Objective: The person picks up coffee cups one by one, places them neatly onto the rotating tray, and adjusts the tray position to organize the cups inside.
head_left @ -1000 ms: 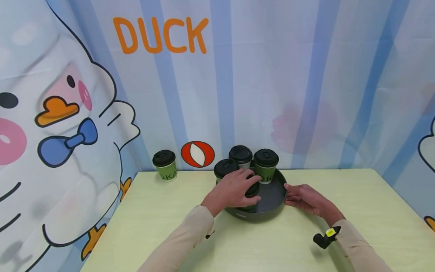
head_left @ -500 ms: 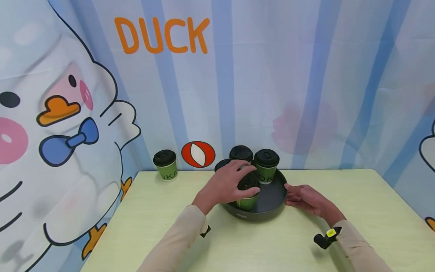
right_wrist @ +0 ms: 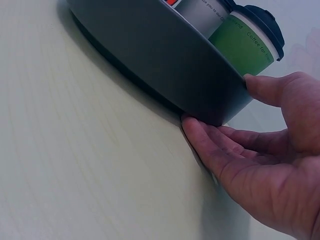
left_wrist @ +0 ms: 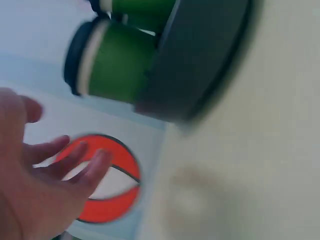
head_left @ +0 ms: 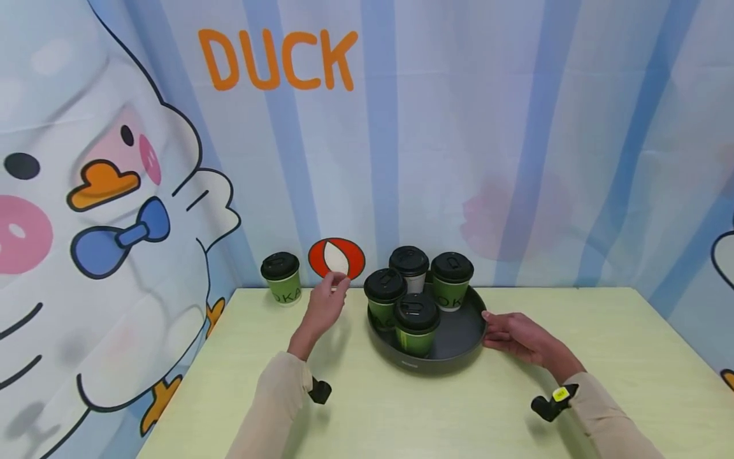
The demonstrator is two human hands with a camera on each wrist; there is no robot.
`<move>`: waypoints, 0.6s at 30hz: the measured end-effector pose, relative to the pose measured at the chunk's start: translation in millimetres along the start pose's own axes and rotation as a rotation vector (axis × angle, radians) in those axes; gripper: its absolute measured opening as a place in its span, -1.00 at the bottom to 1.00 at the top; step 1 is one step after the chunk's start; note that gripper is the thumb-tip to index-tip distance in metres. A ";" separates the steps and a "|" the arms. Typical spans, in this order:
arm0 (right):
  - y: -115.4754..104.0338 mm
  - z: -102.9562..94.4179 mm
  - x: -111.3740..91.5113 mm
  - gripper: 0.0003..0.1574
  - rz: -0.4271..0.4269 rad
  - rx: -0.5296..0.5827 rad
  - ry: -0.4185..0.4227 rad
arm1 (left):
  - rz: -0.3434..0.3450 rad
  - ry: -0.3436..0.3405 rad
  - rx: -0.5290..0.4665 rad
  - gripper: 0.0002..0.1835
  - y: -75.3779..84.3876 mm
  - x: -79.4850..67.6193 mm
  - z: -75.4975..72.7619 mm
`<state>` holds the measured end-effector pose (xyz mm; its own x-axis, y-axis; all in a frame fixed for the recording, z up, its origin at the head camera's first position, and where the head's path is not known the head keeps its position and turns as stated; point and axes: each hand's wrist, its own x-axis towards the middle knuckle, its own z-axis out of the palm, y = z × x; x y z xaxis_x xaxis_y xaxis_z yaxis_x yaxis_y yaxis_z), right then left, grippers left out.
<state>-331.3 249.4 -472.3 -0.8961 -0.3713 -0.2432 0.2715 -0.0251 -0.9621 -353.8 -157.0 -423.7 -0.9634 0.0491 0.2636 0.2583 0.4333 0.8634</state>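
Observation:
My left hand is in the air between a lone green paper coffee cup and a round dark grey pan. Nothing is in its loosely bent fingers, which the left wrist view also shows. On the pan's right side my right hand holds the wall, thumb at the rim and fingers at the bottom edge. Several lidded coffee cups stand upright in the pan: a green one in front, another green one at left, a white one behind and a green one at back right.
The pan stands on a pale yellow table. Right behind the table's back edge hangs a printed cloth with a duck and an orange word. A small black device is worn on each wrist.
My left hand has left the front cup in the pan and moved left, toward the lone cup. My right hand keeps its hold on the pan, which stays in place.

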 end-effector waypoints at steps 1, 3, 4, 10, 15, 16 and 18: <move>0.2 -0.3 -0.4 -0.25 0.001 0.004 0.004 | -0.071 -0.055 -0.034 -0.53 -7.9 -0.6 1.5; 0.6 -0.4 -1.0 -0.25 0.003 0.009 0.008 | -0.185 -0.181 -0.125 -0.49 -21.8 -3.6 6.1; 0.8 -0.4 -1.1 -0.26 0.004 0.012 0.009 | -0.223 -0.244 -0.170 -0.48 -27.6 -5.3 9.0; 0.4 -0.6 0.4 -0.36 0.020 0.044 0.003 | -0.287 -0.438 -0.331 -0.52 -43.0 -13.2 27.9; 0.6 -0.5 -0.2 -0.36 0.027 0.057 0.004 | -0.294 -0.402 -0.375 -0.52 -43.1 -13.8 34.5; 1.0 -0.1 -0.5 -0.35 0.028 0.061 0.010 | -0.298 -0.400 -0.376 -0.52 -42.7 -13.9 34.8; 2.2 -0.1 -1.4 -0.33 0.024 0.051 0.008 | -0.302 -0.402 -0.376 -0.52 -42.6 -14.1 35.0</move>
<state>-329.5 250.0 -474.0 -0.8917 -0.3653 -0.2672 0.3102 -0.0634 -0.9485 -353.8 -144.6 -479.3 -0.9305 0.3405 -0.1352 -0.0926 0.1385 0.9860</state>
